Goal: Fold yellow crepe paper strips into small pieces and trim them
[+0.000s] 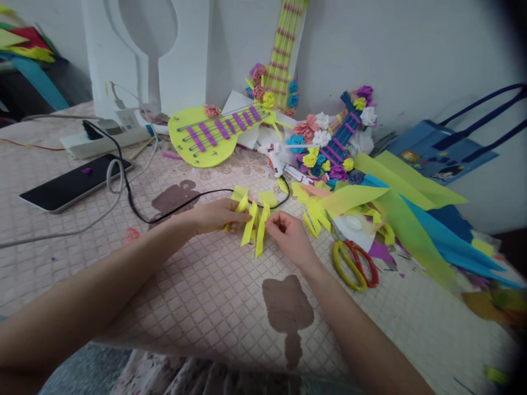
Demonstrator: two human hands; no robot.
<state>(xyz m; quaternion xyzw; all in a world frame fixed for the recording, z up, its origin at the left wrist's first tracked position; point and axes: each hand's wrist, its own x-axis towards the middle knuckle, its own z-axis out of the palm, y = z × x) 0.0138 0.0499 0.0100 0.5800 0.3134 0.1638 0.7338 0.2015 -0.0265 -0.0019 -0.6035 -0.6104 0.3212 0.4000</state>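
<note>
Between my hands is a fringed piece of yellow crepe paper (261,230), its cut strips hanging down and fanning apart. My left hand (224,216) grips its left side, thumb and fingers closed on the paper. At its right edge my right hand (288,233) is closed in a pinch on a strip. Just behind lie small yellow paper pieces (267,198) and the black cord of a white glue gun (276,159). Right of my right hand rest more yellow paper strips (317,215) and scissors (349,266) with yellow and red handles.
A yellow paper guitar (206,156) and a flower-covered blue one (335,145) stand at the back. Crepe paper sheets (428,241) spread rightward, near a blue bag (440,148). On the left are a phone (76,184), a power strip (107,141) and loose cables.
</note>
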